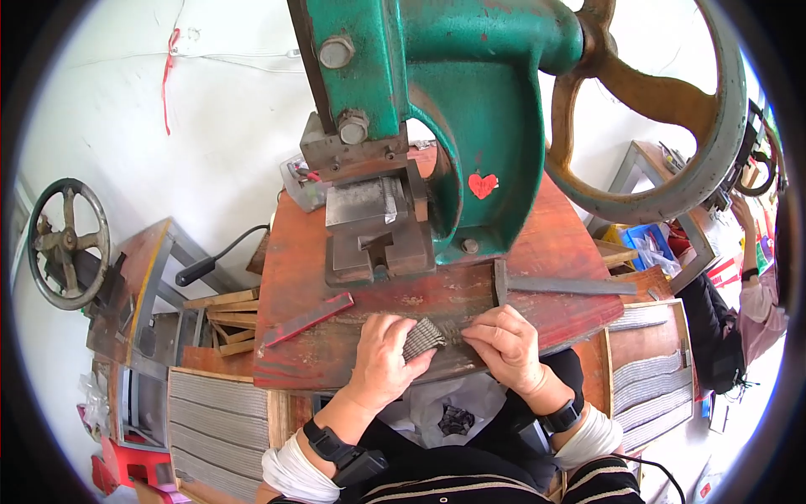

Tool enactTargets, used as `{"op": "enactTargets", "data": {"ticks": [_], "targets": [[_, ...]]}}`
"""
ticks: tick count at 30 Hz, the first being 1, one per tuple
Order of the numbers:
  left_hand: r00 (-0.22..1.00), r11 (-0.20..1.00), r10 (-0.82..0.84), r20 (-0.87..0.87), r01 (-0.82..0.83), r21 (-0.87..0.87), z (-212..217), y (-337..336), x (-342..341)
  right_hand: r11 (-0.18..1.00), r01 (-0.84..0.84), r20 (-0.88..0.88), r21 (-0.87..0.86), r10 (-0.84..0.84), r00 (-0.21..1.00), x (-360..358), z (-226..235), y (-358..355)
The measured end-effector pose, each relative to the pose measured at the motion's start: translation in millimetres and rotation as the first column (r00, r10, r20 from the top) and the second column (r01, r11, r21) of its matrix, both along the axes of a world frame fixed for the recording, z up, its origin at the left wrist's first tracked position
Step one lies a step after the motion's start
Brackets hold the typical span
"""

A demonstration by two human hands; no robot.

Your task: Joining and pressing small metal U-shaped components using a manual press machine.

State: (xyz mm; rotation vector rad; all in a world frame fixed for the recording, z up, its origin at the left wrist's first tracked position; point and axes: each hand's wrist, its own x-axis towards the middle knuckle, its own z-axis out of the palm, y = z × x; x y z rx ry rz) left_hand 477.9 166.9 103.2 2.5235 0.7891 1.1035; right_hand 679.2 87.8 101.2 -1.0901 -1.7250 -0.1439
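While a ridged bundle (424, 338) is gripped by the left hand (379, 359), whether anything is pinched by the right hand (512, 351) cannot be told.

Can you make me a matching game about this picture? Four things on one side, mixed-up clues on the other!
Things:
1. Press
2. Heart sticker
3. Hammer
4. Left hand

Clues:
A. Lying on the wooden table
B. Holding a ribbed piece
C. Mostly green
D. Red

Right pairs: 1-C, 2-D, 3-A, 4-B
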Motion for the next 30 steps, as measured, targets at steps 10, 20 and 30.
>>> {"op": "enactTargets", "data": {"ticks": [10, 20, 30], "targets": [[0.968, 0.99, 0.118, -0.223, -0.098, 0.101, 12, -3, -9, 0.995, 0.084, 0.095, -0.058, -0.078, 0.992, -3, -4, -1], [0.906, 0.754, 0.119, 0.406, 0.184, -0.63, 1, -3, -22, 0.993, 0.111, 0.111, -0.046, -0.105, 0.988, -9, -3, 2], [0.225, -0.118, 0.492, 0.841, 0.974, -0.192, 30, -8, -35, 0.992, 0.122, 0.107, -0.045, -0.117, 0.987, -10, 0, -2]]}}
